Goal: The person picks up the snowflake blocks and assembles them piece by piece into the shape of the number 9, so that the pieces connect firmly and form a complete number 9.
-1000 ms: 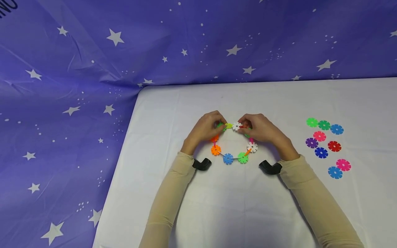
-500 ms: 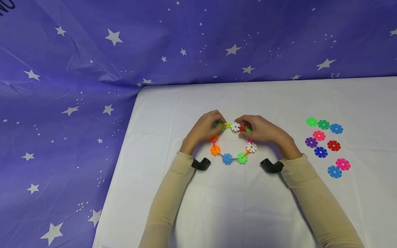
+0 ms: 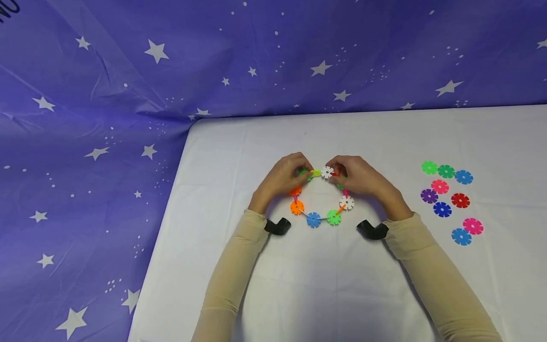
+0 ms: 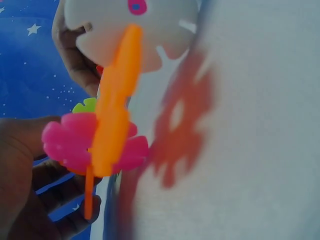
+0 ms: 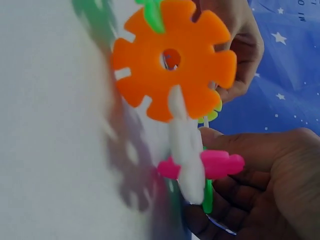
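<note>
On the white-covered table, both hands work with bent fingers at the far side of a ring of notched plastic discs: the left hand pinches it by a green disc and the edge of a yellow disc, the right hand by a red disc just beside a white disc. The ring lies between the wrists, flat discs alternating with edge-on ones in orange, pink, blue, green and white, though whether the yellow and white discs interlock cannot be told; nine loose discs lie well apart, beyond the right arm.
</note>
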`<state>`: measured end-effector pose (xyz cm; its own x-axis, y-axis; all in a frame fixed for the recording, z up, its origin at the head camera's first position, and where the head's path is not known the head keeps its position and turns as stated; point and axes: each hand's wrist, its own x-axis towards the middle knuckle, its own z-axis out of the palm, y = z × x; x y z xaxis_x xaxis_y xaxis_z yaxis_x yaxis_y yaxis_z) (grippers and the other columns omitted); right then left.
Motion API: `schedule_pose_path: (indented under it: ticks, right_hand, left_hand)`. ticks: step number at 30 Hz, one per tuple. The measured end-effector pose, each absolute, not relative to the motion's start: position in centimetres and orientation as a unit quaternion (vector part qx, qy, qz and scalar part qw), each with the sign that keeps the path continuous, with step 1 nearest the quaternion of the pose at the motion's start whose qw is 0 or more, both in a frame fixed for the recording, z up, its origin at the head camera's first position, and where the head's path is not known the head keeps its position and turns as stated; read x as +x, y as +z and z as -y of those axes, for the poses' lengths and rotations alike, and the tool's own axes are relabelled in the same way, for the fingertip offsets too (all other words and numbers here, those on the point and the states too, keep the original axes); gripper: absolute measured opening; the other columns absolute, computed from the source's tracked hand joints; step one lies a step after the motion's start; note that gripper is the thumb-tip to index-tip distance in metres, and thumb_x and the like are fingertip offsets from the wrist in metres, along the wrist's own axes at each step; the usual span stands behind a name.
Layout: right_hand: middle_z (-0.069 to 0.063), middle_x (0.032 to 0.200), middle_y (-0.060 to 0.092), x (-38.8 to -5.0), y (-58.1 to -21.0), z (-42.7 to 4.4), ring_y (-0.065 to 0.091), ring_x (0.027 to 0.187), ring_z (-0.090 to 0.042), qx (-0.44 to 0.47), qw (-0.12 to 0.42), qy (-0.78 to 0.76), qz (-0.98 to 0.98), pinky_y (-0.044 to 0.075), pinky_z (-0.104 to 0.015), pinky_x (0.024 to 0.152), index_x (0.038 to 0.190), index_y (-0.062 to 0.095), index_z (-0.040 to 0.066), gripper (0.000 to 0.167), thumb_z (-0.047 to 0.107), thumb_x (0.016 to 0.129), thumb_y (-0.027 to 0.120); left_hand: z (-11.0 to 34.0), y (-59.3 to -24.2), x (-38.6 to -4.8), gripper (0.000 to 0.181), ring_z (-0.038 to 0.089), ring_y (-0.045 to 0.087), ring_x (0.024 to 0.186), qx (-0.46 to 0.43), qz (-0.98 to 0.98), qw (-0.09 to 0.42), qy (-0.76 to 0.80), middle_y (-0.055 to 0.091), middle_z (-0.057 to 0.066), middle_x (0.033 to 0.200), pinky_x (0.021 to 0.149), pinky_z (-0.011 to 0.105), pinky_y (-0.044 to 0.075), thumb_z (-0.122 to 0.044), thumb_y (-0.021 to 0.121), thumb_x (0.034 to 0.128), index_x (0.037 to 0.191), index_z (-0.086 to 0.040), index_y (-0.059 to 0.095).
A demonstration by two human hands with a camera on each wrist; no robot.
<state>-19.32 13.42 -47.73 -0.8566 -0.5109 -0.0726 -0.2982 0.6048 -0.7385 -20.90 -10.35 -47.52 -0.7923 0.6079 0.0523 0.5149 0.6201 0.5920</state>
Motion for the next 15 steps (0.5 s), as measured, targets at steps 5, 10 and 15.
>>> schedule_pose_path:
  ticks: [5,10,15]
  right_hand:
    - [-0.008,0.083,0.059,-19.2,-47.8,-13.1,0.051,0.075,-0.020,-0.226,0.136,-0.380,-0.887,0.043,-0.032,0.069,0.117,0.064,-0.003,0.033,0.008,0.087,0.073]
    - [-0.009,0.082,0.059,-19.1,-47.9,-12.6,0.051,0.074,-0.020,-0.220,0.126,-0.378,-0.890,0.042,-0.031,0.067,0.115,0.066,-0.003,0.033,0.010,0.086,0.074]
    - [-0.009,0.081,0.060,-19.1,-48.2,-12.3,0.050,0.072,-0.020,-0.215,0.120,-0.374,-0.894,0.040,-0.031,0.065,0.112,0.067,-0.004,0.033,0.013,0.085,0.076]
  left_hand:
    - [10.2,-47.6,-20.8,0.013,0.014,0.057,0.087,0.311,-0.899,0.080,0.298,0.067,0.002,0.099,0.084,0.029,0.046,-0.019,0.068,0.0929,0.098,-0.009,0.073]
    - [10.1,-47.8,-20.8,0.013,0.016,0.057,0.088,0.316,-0.897,0.071,0.301,0.067,0.003,0.099,0.085,0.030,0.046,-0.019,0.068,0.0928,0.097,-0.008,0.073]
    - [10.1,-48.3,-20.9,0.011,0.018,0.056,0.089,0.327,-0.894,0.053,0.303,0.067,0.003,0.098,0.084,0.032,0.045,-0.019,0.068,0.0930,0.095,-0.008,0.072]
